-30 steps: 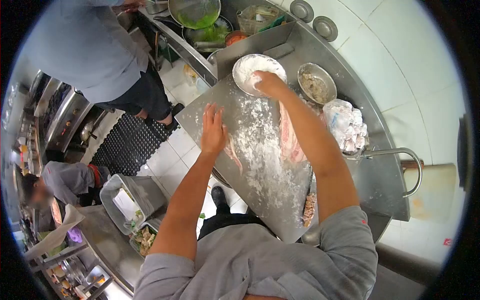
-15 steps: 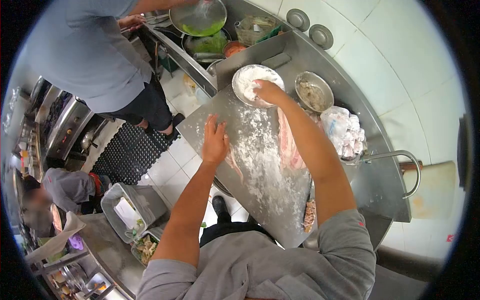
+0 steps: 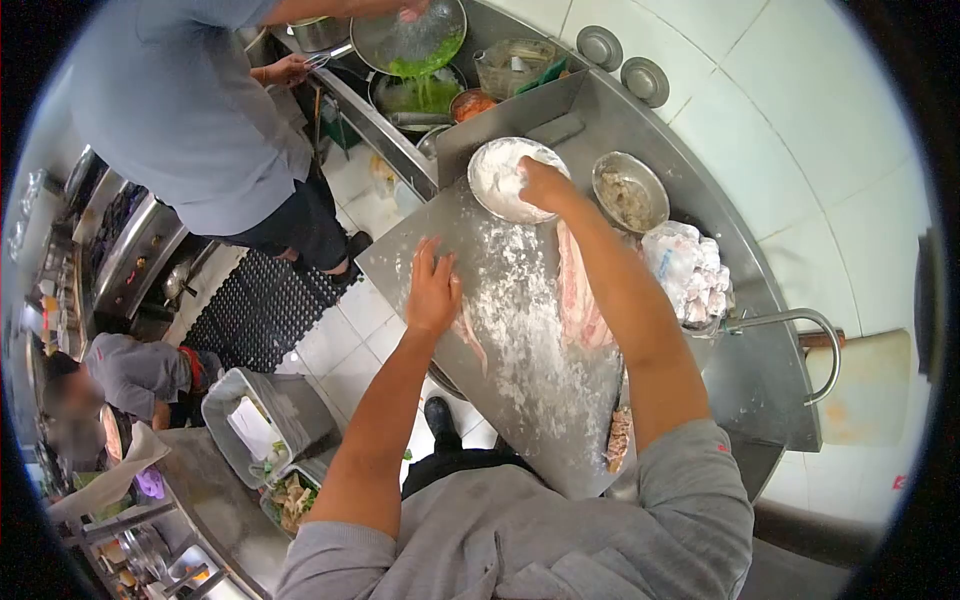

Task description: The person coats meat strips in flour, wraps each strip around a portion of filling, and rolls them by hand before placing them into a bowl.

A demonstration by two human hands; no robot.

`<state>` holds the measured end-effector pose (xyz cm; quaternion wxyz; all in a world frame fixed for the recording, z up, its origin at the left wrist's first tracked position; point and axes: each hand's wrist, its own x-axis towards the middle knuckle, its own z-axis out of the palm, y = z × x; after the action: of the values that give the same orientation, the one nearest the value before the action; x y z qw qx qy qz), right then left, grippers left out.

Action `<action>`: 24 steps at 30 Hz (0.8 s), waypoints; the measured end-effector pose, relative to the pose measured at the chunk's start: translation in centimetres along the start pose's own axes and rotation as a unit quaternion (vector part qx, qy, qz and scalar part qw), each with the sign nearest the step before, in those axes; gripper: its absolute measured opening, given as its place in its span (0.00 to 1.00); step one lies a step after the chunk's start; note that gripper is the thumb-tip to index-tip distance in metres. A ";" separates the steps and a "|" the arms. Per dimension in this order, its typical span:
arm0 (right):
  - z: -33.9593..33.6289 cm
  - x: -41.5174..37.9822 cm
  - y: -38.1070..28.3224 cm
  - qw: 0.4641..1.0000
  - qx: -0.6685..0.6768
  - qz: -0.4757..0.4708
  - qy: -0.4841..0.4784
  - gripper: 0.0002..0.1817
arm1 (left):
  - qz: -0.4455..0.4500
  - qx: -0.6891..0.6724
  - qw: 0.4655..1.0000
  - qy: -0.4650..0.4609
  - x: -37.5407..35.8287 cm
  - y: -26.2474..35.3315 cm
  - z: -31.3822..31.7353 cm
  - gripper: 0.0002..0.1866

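Observation:
My right hand [image 3: 545,187] reaches into a round bowl of white flour [image 3: 497,180], its fingers bunched at the flour; what they hold is hidden. My left hand [image 3: 434,290] lies with fingers apart near the left edge of the flour-dusted steel table [image 3: 520,400]. A thin strip of meat [image 3: 472,340] shows beside that hand. Pale slices of raw meat [image 3: 582,310] lie under and beside my right forearm. Right of the flour stands a metal bowl with a greyish mix [image 3: 628,193], and below it a heap of white-coated pieces in plastic [image 3: 687,270].
A co-worker [image 3: 200,130] at the upper left holds a strainer [image 3: 408,35] over a pan of green food [image 3: 420,92]. Another person [image 3: 145,375] bends at the far left. A grey bin [image 3: 270,420] stands left of the table; a curved metal pipe [image 3: 825,340] is at right.
My right hand has shifted slightly right within the flour bowl. My left hand's fingers look a little closer together. The co-worker's strainer is tilted more, with green food falling from it.

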<state>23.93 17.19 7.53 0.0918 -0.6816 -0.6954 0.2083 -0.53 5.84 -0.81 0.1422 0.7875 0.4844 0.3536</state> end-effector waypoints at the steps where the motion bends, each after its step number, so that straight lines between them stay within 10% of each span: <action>1: -0.6 -0.2 -0.4 0.999 -0.032 0.027 -0.012 0.31 | 0.002 -0.003 1.000 0.002 0.1 0.0 -0.1 0.15; 9: 3.7 -0.2 0.0 0.977 -0.192 -0.083 0.035 0.35 | -0.001 -0.038 0.999 -0.005 0.4 0.3 0.1 0.14; 12: 1.1 -0.1 -0.8 0.997 -0.016 -0.060 -0.044 0.27 | 0.004 -0.042 0.999 0.008 0.4 0.0 0.3 0.14; 15: 2.9 0.7 0.4 0.995 -0.052 0.028 0.077 0.23 | 0.010 -0.038 0.999 0.010 0.2 0.2 0.0 0.13; 24: 3.5 -0.4 0.3 0.997 0.030 -0.047 0.060 0.24 | 0.008 -0.031 0.999 -0.011 0.2 0.3 0.3 0.12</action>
<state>22.80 16.25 4.28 0.1634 -0.6565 -0.7132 0.1834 -0.09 5.91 -0.82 0.1693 0.7902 0.4653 0.3612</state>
